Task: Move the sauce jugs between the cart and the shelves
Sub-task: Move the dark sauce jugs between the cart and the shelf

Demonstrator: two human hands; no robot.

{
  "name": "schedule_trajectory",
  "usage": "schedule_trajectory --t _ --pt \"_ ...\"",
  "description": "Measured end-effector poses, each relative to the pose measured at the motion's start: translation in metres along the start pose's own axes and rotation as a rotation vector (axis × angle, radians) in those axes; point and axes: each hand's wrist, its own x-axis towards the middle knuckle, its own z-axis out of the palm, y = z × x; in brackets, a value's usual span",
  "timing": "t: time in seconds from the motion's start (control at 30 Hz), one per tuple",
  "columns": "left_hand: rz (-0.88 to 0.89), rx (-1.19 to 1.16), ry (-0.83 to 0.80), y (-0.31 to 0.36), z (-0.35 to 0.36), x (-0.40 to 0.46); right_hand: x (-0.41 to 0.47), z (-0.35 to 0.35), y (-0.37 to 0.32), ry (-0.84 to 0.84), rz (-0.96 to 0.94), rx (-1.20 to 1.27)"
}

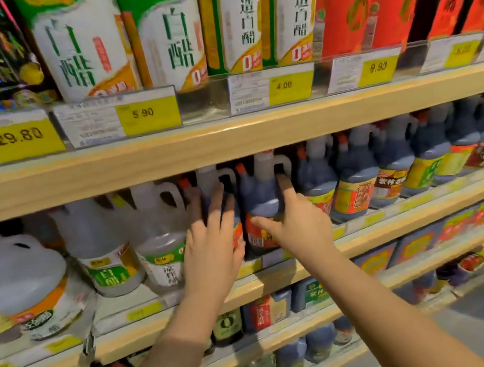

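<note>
Both hands reach into the middle shelf point(276, 273) among dark sauce jugs. The left hand point(211, 242) lies with straight fingers against the front of one jug point(221, 198). Just to its right, the right hand point(297, 222) spreads thumb and forefinger wide around the neighbouring jug point(262, 199), touching its label and handle side. Clear vinegar jugs point(156, 239) stand left of the hands.
</note>
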Motion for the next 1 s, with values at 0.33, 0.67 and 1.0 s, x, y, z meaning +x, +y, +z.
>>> schedule_trajectory --t 0.33,0.67,1.0 --pt "-0.037 0.068 0.17 0.009 0.03 -0.003 0.009 0.009 0.012 0.0 -0.064 0.14" --pt "-0.079 -0.021 0.245 -0.011 0.001 -0.024 -0.012 -0.008 0.007 0.087 -0.158 0.145" --pt "-0.276 -0.133 0.257 -0.068 0.008 -0.036 -0.015 0.017 -0.073 -0.02 -0.438 -0.092"
